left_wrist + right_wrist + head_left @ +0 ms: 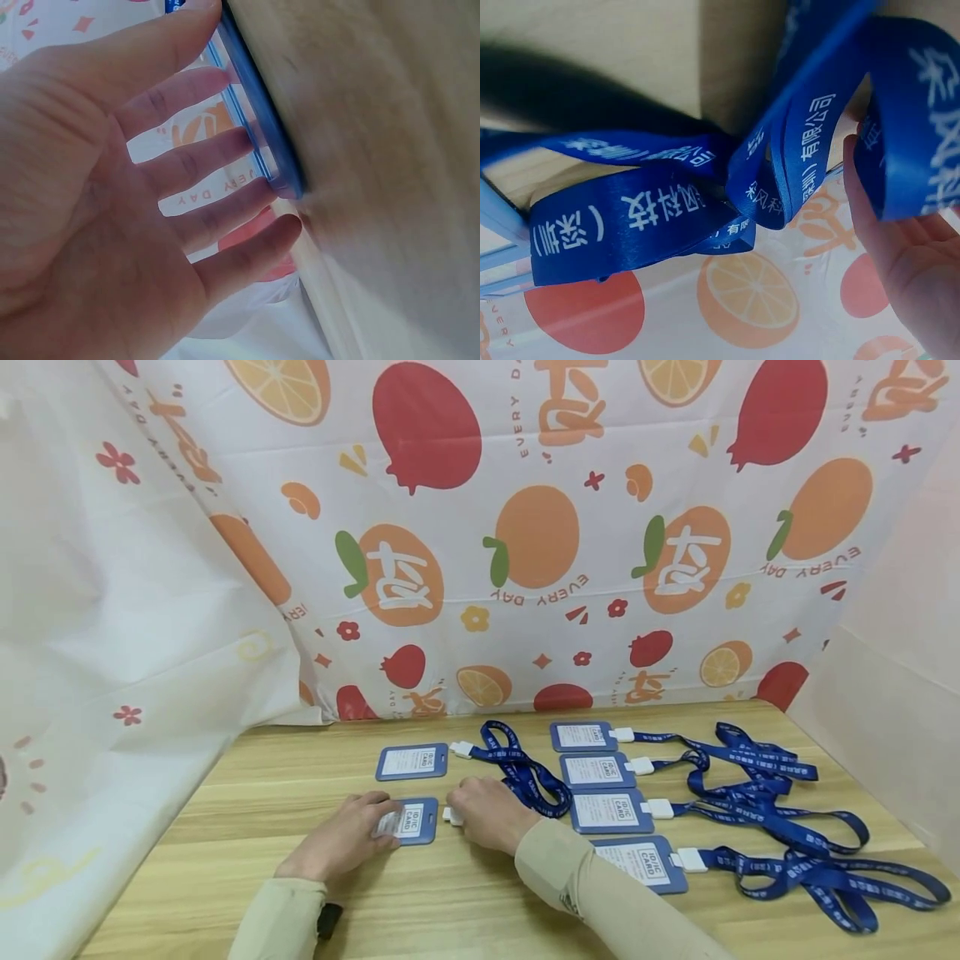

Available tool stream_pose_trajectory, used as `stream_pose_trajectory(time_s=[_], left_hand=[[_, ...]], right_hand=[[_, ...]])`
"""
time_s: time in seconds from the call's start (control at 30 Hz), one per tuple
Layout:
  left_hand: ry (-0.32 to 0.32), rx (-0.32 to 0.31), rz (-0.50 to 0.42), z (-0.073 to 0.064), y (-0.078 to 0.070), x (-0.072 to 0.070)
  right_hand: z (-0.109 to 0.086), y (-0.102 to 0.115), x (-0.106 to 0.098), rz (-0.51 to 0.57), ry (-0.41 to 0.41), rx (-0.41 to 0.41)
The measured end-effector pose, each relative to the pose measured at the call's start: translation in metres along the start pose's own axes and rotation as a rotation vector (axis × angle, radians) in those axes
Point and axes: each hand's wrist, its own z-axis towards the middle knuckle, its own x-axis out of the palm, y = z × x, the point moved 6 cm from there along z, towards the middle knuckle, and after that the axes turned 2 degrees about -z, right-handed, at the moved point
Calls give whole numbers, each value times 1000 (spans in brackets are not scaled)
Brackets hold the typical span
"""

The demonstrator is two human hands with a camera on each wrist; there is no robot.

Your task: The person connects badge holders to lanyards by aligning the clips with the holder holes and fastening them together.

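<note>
My left hand (345,835) rests on the left part of a blue ID card holder (424,821) lying on the table. In the left wrist view its fingers are nearly straight, with the fingertips touching the holder (262,105). Just right of that holder, my right hand (491,814) pinches the white clip end (448,815) of a blue lanyard, a small gap from the holder's slot. Blue lanyard loops (630,217) with white lettering fill the right wrist view beside the fingers (900,255). The right fingertips on the clip are hidden there.
Behind the hands lies another ID card holder (411,762), near a lanyard's white clip (461,749). At right, several holders (611,810) form a column, their clips at the slots and their lanyards (817,868) spread rightward. A fruit-print cloth (525,635) hangs behind the wooden table (217,827).
</note>
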Motion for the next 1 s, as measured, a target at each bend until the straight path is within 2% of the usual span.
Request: stream_pose_trajectory(time_s=[0.3,0.57,0.7,0.87,1.0], left_hand=[[-2,-4,-11,-1,1,-1],[-24,14,-23,-4,2,-4],[-22,2,-23,-5,2,-4],[-12,-22,-13,-4,2,-3],[-28,-5,-16,-2,0,-3]], right_hand=[[2,3,0,20,-3,-22],[7,6,0,13,-50,-66],[8,8,0,24,-59,-81],[7,8,1,24,-50,-88],[5,7,2,17,-30,-76]])
